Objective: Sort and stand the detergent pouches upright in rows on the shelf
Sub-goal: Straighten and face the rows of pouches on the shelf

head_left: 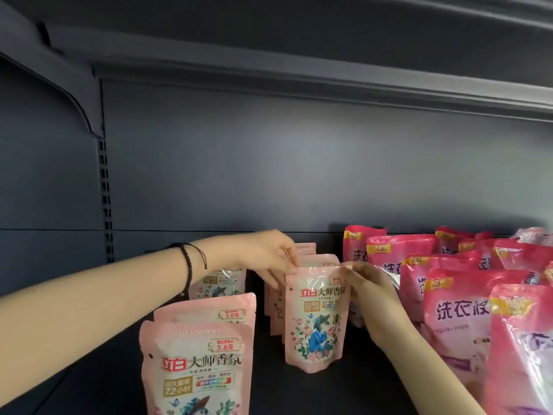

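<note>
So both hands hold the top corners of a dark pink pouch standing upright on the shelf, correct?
No. The head view shows the left hand and right hand holding the top corners of a pale pink floral pouch, not a dark pink one. It stands upright on the shelf; the dark pink pouches are to its right.

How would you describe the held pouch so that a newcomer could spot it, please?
On the dark shelf, look left of the bright pink pouches. The held pouch is pale pink, upright, and alone has the left hand and right hand at its top corners.
</note>
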### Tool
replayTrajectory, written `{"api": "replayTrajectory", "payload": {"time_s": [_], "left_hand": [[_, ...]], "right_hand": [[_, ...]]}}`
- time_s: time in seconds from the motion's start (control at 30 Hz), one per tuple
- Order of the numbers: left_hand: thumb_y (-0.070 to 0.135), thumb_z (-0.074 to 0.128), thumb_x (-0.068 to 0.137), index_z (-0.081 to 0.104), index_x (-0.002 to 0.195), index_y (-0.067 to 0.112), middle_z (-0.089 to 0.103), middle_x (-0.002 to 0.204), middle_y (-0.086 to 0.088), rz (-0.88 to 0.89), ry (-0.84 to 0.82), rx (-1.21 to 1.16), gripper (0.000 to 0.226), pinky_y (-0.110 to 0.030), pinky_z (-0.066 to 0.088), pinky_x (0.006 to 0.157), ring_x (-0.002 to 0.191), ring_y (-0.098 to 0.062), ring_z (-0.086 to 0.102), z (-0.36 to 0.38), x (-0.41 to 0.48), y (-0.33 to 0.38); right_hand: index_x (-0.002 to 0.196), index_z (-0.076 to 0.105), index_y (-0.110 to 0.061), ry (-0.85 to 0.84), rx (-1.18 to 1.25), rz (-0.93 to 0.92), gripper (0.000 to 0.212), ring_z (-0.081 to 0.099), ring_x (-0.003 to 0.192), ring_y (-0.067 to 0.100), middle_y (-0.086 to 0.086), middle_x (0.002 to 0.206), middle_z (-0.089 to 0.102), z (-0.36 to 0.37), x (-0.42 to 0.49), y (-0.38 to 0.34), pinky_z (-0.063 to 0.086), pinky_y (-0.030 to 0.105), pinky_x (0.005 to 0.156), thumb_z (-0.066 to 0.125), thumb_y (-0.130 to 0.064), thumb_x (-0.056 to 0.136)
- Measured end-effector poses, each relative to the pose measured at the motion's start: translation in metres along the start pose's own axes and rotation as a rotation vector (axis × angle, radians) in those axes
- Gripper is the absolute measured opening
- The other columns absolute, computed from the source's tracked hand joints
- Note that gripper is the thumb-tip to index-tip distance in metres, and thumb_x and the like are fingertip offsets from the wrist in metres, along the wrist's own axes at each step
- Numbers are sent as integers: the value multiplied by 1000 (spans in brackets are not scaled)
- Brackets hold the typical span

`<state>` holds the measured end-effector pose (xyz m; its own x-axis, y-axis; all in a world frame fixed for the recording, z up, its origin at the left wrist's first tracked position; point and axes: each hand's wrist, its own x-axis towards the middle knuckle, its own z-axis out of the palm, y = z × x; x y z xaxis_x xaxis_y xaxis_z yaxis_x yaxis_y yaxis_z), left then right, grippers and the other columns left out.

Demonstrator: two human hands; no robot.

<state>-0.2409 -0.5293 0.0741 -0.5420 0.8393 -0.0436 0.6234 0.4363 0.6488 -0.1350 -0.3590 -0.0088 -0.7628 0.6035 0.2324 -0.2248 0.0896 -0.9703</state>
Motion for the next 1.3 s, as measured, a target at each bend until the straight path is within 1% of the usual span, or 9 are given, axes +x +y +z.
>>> {"api": "replayTrajectory", "payload": {"time_s": [0.13,0.27,0.47,0.6,0.73,0.93,1.03,1.17,1.3], "left_hand": [[38,58,93,63,111,26,68,107,10,68,150,620,22,-35,53,89,97,-5,63,-25,-39,7],[42,50,95,60,111,38,63,110,21,-4,85,848,18,-33,50,89,101,2,57,-37,-91,2],[54,43,94,54,113,46,59,108,23,-73,62,1025,23,-30,48,88,102,1,55,-49,-145,-29],[57,40,94,54,110,47,60,102,23,-71,69,980,24,-13,38,72,91,7,52,-50,-156,-51],[51,35,97,61,107,35,60,89,12,11,132,907,32,-17,33,61,75,0,44,-39,-158,-63],[46,45,97,61,87,36,60,71,11,97,80,736,21,-24,40,60,62,-4,51,-40,-149,-56],[41,49,96,60,79,29,64,70,8,110,154,724,24,-36,46,63,62,-8,54,-44,-138,-46],[31,48,98,63,85,27,70,77,8,199,437,491,20,-41,52,73,72,-8,64,-31,-123,-9],[22,48,99,66,95,17,72,87,4,262,678,235,19,-42,53,80,83,-13,67,4,-94,30]], "right_hand": [[102,61,-15,69,-533,-431,19,60,88,13,-3,97,62,-3,8,-18,43,14,69,60,-4,87],[99,66,-18,-189,-889,-800,14,57,84,2,-9,92,60,9,4,-48,44,9,75,63,-13,87],[116,60,-31,-695,-1224,-927,25,59,95,3,-13,104,63,49,-26,-81,49,26,84,50,-35,93],[116,60,-33,-800,-1222,-895,29,58,94,-2,-17,105,60,69,-39,-85,48,18,81,49,-47,93],[100,65,-28,-778,-1254,-860,22,57,83,0,-16,93,61,80,-49,-72,46,18,72,52,-45,93],[79,55,-32,-681,-1217,-707,15,57,76,2,-18,78,56,84,-54,-71,46,20,67,55,-38,93],[82,62,-19,-583,-1117,-679,20,61,79,9,-9,84,63,79,-49,-74,46,25,69,57,-35,93],[82,64,-11,-307,-600,-524,18,66,77,24,7,81,70,45,-43,-81,53,35,71,61,-26,92],[90,61,-6,-147,-83,-395,15,68,82,19,9,88,70,17,-46,-74,56,35,77,55,-19,96]]}}
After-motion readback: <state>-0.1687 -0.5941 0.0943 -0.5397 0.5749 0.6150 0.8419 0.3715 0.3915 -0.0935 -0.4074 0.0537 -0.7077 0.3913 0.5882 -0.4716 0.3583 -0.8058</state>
